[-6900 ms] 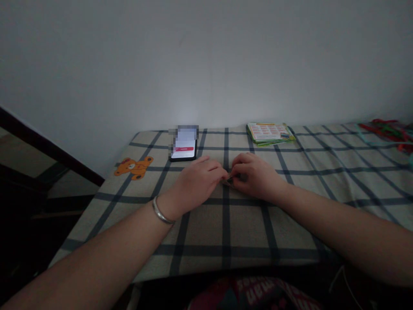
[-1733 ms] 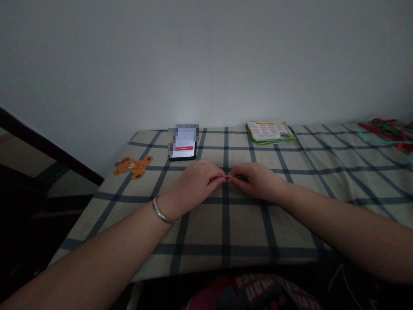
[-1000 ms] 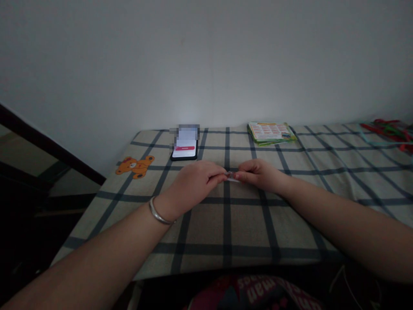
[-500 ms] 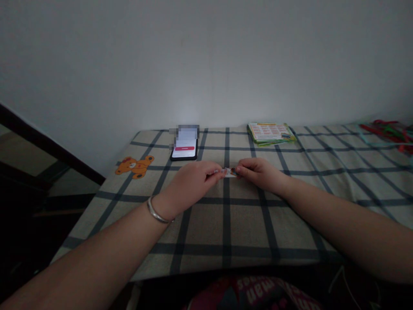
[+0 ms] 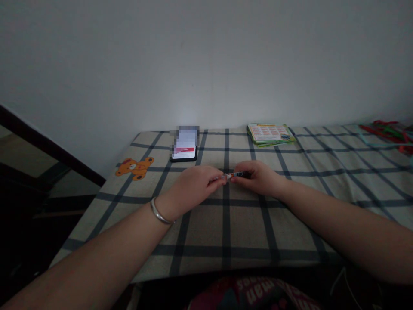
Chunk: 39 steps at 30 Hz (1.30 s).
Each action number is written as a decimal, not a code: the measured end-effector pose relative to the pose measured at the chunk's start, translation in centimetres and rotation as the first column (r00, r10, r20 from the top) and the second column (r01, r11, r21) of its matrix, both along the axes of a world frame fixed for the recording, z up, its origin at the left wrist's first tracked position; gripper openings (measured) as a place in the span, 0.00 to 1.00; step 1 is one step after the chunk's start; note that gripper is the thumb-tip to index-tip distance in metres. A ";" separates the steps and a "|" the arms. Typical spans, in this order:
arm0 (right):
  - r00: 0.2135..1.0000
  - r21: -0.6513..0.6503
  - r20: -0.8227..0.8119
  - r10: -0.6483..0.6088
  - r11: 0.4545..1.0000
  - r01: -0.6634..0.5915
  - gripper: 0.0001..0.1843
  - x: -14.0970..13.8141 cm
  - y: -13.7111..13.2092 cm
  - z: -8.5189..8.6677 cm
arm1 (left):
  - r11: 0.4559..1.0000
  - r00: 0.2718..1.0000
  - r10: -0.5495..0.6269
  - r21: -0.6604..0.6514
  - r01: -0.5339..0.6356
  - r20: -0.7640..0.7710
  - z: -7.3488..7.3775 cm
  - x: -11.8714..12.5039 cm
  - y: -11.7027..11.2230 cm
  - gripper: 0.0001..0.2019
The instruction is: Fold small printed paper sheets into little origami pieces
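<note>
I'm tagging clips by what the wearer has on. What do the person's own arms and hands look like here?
The left forearm and right forearm are bare, with no sleeve in view. The left hand and right hand are ungloved. A plain, smooth silver-coloured bangle circles the left wrist; the right wrist shows nothing worn. The picture is too dim to show any rings.

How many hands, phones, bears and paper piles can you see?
Hands: 2, left hand and right hand, both pinching a strip
Phone: 1
Bear: 1
Paper pile: 1
Total: 5
</note>
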State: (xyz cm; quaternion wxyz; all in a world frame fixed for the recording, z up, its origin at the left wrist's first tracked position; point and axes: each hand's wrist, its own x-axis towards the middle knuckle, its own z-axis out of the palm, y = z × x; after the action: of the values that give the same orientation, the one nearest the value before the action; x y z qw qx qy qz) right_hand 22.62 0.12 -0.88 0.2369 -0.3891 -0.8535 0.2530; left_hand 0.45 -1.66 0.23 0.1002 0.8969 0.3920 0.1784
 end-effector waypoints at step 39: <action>0.968 0.233 0.251 0.002 0.970 -0.062 0.14 0.7 0.6 1.4 | 0.987 0.973 0.157 0.061 -0.149 -0.171 1.3 -0.7 0.7 0.14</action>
State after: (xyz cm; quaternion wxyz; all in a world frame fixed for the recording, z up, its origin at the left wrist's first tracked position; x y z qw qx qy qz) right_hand 23.30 0.71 0.52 0.1690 -0.3725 -0.9069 0.1013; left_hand -0.22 -0.99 1.57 0.0300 0.8784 0.4628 0.1154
